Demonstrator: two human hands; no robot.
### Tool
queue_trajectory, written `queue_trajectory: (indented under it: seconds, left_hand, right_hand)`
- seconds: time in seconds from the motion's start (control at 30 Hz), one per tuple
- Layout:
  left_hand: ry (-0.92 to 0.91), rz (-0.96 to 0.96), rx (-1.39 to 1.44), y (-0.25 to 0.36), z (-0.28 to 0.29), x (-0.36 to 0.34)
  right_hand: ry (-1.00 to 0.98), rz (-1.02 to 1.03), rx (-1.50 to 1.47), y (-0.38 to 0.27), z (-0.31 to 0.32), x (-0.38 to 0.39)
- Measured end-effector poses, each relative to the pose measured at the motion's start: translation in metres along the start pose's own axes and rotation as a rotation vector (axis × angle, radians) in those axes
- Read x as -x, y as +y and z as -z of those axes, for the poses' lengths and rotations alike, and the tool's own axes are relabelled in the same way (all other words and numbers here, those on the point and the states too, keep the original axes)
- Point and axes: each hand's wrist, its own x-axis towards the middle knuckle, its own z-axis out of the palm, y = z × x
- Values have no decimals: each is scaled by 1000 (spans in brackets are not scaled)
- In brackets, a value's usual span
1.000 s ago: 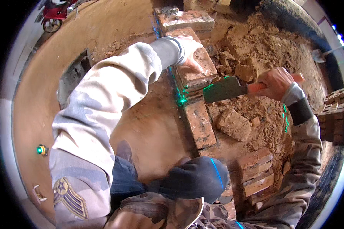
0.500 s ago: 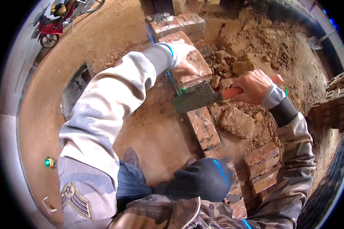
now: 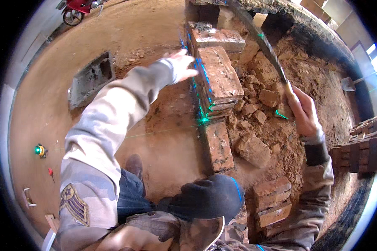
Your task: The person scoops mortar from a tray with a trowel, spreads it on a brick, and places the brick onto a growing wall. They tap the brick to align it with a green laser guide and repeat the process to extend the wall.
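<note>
My left hand point(image 3: 181, 65), slightly blurred, is open with fingers apart, just left of the stacked bricks and holding nothing. Beside it a reddish brick point(image 3: 219, 71) lies on top of the brick row, with green and blue laser lines along its left side. My right hand point(image 3: 304, 109) grips the handle of a mortar-smeared bricklaying trowel point(image 3: 269, 52). Its long blade is raised and seen nearly edge-on, pointing up toward the far end of the row. A lower brick point(image 3: 219, 146) lies nearer to me in the same line.
A grey mortar trough point(image 3: 91, 81) stands on the floor at left. Rubble and a loose brick point(image 3: 253, 149) lie right of the row, with stacked bricks point(image 3: 273, 201) nearer. A small green-lit device point(image 3: 40, 150) is at far left, a shovel point(image 3: 348, 83) at far right.
My left hand has let go of the top brick and moved left off it. My right hand has swung the trowel from the brick's near end up and to the right.
</note>
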Motion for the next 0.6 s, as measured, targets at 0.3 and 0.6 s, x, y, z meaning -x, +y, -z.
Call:
queue_trajectory:
  seconds: [0.3,0.6]
  left_hand:
    - [-535,117,33,-14,-47,74]
    - [-202,366,1032,49,-48,19]
  right_hand:
    - [-73,-446,-565,27,-93,-81]
    - [102,-557,-806,59,-55,-13]
